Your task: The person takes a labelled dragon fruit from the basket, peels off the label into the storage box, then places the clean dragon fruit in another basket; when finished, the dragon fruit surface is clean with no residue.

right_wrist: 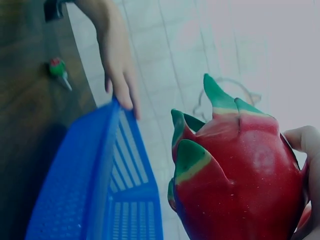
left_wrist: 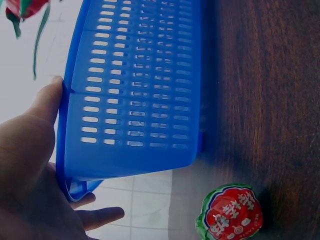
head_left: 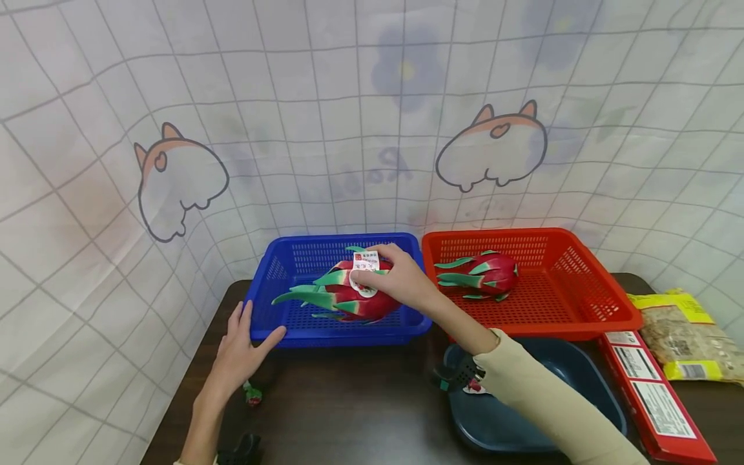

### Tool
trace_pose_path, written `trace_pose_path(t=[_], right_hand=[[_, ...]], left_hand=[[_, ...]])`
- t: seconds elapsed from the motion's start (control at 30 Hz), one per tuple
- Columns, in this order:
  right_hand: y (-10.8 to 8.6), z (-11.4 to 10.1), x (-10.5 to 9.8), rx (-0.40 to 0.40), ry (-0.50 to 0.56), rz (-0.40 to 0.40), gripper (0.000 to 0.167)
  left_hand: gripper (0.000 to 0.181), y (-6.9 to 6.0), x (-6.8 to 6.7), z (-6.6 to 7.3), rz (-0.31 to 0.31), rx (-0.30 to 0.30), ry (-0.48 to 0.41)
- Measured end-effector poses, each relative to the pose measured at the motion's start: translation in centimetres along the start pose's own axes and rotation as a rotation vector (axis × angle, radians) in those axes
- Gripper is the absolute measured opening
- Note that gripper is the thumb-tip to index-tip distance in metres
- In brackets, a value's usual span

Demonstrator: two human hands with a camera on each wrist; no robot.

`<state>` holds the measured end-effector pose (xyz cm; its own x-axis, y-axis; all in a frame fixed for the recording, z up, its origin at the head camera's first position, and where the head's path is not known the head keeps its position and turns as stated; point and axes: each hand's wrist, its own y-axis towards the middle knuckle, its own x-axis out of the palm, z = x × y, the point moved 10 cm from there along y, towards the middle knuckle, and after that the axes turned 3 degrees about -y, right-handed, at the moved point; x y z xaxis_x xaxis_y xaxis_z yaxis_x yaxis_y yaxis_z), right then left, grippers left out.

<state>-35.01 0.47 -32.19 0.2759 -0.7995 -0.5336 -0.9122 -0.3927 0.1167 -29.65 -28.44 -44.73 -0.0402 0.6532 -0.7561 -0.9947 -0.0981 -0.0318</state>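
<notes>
Above the blue basket (head_left: 343, 337), my right hand (head_left: 401, 274) grips a red dragon fruit (head_left: 372, 305) with green scales and a white sticker label. In the right wrist view the dragon fruit (right_wrist: 240, 175) is beside the basket's rim (right_wrist: 107, 145), and part of my right hand (right_wrist: 310, 165) shows at the right edge. My left hand (head_left: 239, 349) touches the basket's front-left corner, fingers spread. Seen from the left wrist, the thumb of my left hand (left_wrist: 30, 150) lies at the rim, while the other fingers extend past the corner.
A second dragon fruit (head_left: 491, 274) lies in the red basket (head_left: 569, 310) on the right. In front stands a dark blue tray (head_left: 535, 439) holding a small wrapped item. A red box (head_left: 668, 413) and a yellow bag (head_left: 692, 336) lie farther right. A wrapped lollipop (head_left: 252, 394) lies near my left wrist.
</notes>
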Motion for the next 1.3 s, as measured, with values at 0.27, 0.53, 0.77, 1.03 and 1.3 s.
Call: trace_pose_path(t=[0.27,0.53,0.77,1.03,1.3], right_hand=[[-4.3,0.1,1.7,0.004,0.051,-0.066,0.054],[-9.0,2.5,4.6,0.054,0.107,-0.159,0.051],[-11.9,4.4,6.4,0.082,0.105,-0.145,0.045],[-13.6,5.5,8.4,0.079,0.151,-0.115,0.038],[-13.7,7.2,9.9,0.086,0.058,-0.079,0.044]], left_hand=[[0.104,-0.4,0.0,-0.2,0.004,0.012,0.014],[0.104,-0.2,0.1,-0.2,-0.002,0.027,-0.015],[0.104,0.0,0.1,-0.1,-0.003,0.028,-0.013],[0.103,0.1,-0.1,0.3,0.007,0.038,-0.019],[0.103,0.0,-0.1,0.1,0.013,0.044,-0.022]])
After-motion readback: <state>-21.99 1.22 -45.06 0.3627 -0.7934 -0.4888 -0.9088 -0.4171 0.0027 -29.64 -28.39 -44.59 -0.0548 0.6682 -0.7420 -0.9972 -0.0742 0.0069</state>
